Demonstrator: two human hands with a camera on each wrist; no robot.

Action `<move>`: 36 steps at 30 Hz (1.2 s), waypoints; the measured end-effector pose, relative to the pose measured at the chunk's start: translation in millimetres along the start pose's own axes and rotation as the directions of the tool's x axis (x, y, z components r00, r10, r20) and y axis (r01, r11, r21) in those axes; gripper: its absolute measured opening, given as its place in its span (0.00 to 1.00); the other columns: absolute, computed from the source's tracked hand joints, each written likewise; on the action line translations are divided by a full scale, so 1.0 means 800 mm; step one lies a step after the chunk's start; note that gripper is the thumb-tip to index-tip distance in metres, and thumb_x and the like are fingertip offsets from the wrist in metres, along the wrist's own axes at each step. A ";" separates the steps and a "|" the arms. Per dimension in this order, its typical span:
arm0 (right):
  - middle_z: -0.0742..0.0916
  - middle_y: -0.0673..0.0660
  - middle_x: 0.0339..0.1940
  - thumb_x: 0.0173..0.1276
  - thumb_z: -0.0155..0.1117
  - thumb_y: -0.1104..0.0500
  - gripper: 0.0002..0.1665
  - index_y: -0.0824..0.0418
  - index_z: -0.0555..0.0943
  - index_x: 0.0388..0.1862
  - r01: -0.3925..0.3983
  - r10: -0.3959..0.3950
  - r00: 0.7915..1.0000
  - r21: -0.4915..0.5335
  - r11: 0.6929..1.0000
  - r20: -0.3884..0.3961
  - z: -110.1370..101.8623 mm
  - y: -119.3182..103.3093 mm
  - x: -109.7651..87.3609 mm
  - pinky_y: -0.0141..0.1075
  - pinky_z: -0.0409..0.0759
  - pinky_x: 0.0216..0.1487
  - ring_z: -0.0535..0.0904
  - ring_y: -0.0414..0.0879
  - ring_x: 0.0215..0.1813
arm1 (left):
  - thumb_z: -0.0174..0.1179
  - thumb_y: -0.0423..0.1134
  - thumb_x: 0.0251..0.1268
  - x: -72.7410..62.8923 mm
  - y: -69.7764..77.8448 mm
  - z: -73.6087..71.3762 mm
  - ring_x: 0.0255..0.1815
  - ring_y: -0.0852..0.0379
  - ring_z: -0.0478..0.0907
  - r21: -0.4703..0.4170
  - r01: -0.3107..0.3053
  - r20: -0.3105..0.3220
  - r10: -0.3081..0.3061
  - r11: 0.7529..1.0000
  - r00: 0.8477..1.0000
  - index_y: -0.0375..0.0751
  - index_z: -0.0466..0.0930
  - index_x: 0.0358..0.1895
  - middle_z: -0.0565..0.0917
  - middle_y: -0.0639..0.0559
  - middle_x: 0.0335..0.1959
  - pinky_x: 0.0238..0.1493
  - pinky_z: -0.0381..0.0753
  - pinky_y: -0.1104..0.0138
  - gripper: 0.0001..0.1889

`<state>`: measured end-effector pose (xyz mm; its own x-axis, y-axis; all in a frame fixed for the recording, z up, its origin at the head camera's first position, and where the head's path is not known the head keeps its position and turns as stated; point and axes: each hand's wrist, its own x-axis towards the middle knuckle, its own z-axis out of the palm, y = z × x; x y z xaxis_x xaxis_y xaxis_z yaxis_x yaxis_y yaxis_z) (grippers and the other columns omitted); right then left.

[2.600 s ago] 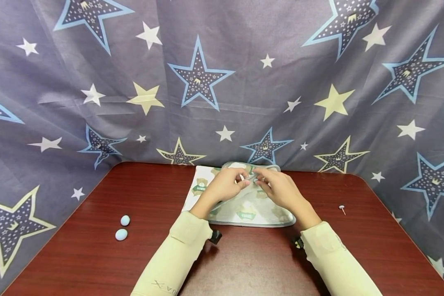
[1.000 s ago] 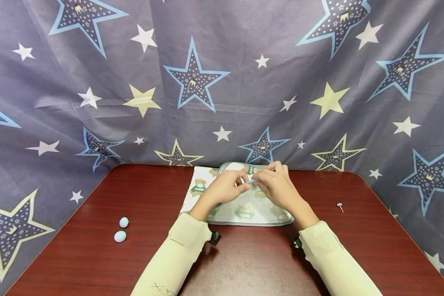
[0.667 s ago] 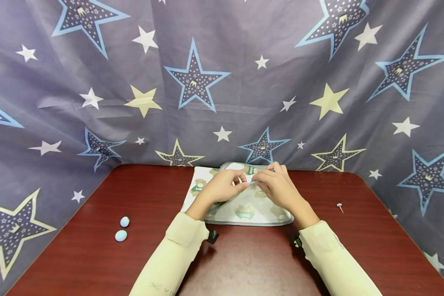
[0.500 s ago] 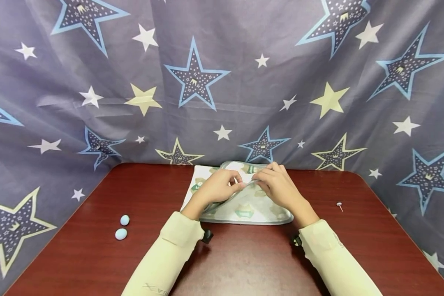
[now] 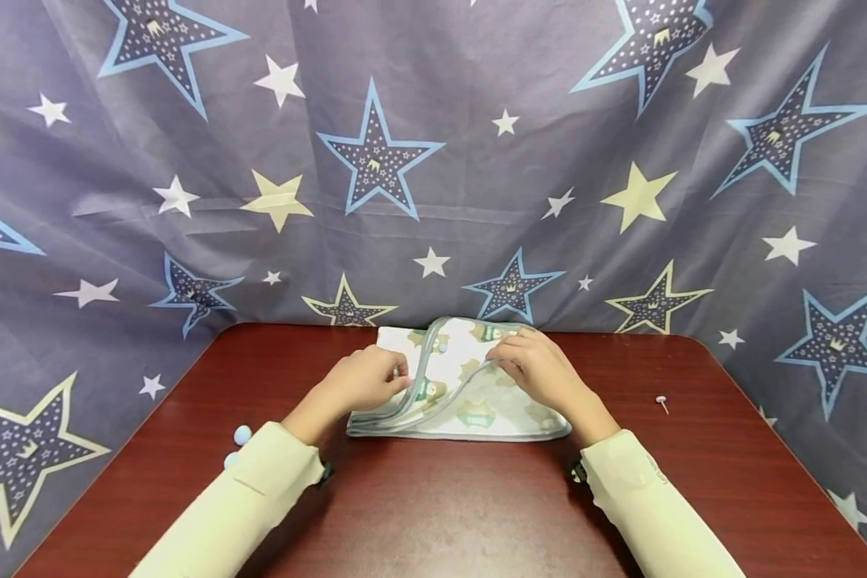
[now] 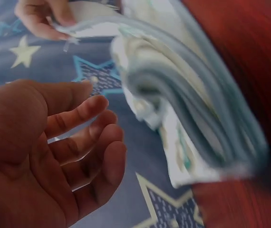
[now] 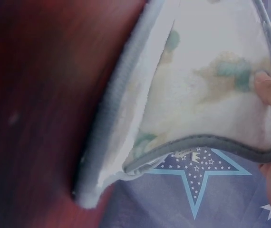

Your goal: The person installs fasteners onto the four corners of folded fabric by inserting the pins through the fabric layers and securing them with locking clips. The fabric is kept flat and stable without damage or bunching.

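Note:
A white cloth (image 5: 470,353) with teddy bear prints and grey binding lies folded at the back of the table. My right hand (image 5: 538,365) pinches a grey-bound edge; the right wrist view shows the thumb (image 7: 268,90) on the printed face and the fingers behind. My left hand (image 5: 364,381) is just left of the cloth. In the left wrist view its fingers (image 6: 114,154) are loosely bent with nothing between them, apart from the stacked, bound folds (image 6: 188,95). A small pale blue round piece (image 5: 443,348) shows on the cloth's upper layer.
Two pale blue rounded pieces (image 5: 242,435) lie on the table's left side, one partly hidden by my left sleeve (image 5: 260,482). A pin with a pale round head (image 5: 661,400) lies at the right. A star-patterned curtain (image 5: 433,160) hangs behind the brown table (image 5: 462,506).
My left hand has let go of the cloth's edge and moved left and slightly down, uncovering the folds and the blue piece. My right hand keeps its pinch at nearly the same spot.

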<state>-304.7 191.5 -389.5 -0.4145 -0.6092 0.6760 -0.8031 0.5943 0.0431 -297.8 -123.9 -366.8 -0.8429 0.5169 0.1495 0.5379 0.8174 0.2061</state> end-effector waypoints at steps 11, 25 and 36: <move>0.90 0.49 0.39 0.61 0.74 0.66 0.09 0.56 0.88 0.40 -0.013 0.013 1.000 -0.008 1.000 0.016 0.001 0.001 -0.002 0.46 0.77 0.55 0.83 0.49 0.45 | 0.67 0.44 0.66 -0.051 -0.064 -0.010 0.27 0.55 0.78 0.094 0.062 0.046 -0.066 0.994 0.997 0.56 0.81 0.30 0.79 0.60 0.26 0.28 0.77 0.52 0.07; 0.90 0.48 0.40 0.64 0.73 0.64 0.08 0.54 0.88 0.41 -0.022 0.023 0.999 -0.019 1.000 0.041 0.002 -0.001 -0.001 0.44 0.77 0.55 0.83 0.48 0.47 | 0.74 0.44 0.58 -0.138 -0.151 -0.024 0.30 0.57 0.71 0.127 0.132 0.083 -0.143 0.983 0.986 0.51 0.80 0.34 0.74 0.56 0.26 0.30 0.71 0.58 0.10; 0.90 0.49 0.40 0.62 0.75 0.65 0.09 0.55 0.88 0.41 -0.028 0.029 0.999 -0.023 0.999 0.033 0.001 -0.002 -0.002 0.46 0.77 0.54 0.83 0.49 0.47 | 0.78 0.44 0.49 -0.170 -0.173 -0.025 0.29 0.49 0.75 0.093 0.338 0.099 -0.346 0.937 0.933 0.44 0.78 0.35 0.78 0.50 0.30 0.27 0.74 0.52 0.17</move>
<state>-302.7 191.0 -391.4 -0.4514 -0.6093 0.6520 -0.7813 0.6228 0.0411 -257.4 -312.3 -395.9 -0.9741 0.2243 -0.0276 0.2176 0.9639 0.1536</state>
